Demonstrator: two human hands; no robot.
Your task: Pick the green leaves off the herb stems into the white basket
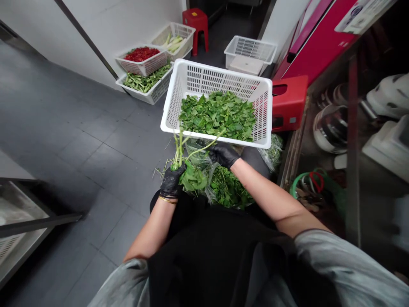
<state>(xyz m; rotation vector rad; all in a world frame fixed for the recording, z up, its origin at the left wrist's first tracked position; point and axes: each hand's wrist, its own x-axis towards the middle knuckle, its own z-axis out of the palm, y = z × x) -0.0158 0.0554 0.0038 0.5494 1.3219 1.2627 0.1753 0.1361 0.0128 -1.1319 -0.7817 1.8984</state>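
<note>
My left hand (173, 178), in a black glove, is closed around a bunch of leafy greens (194, 177) with pale stems pointing up. One long stem (201, 150) slants from the bunch toward the upper right, past the fingertips of my gloved right hand (224, 155). The fingers of that hand are curled together at this stem; their tips are partly hidden. Just beyond both hands stands a white plastic basket (220, 68) with a layer of picked green leaves (220, 115). Below my hands, more greens (228, 185) lie in an open clear plastic bag (209, 183).
Baskets of red chillies (142, 54), cut green vegetables (147, 80) and pale stalks (174, 43) stand by the wall. Red stools (195, 21) are behind and under the basket's right side. Shelving with pots (330, 128) lines the right. Loose stems (162, 167) litter the floor.
</note>
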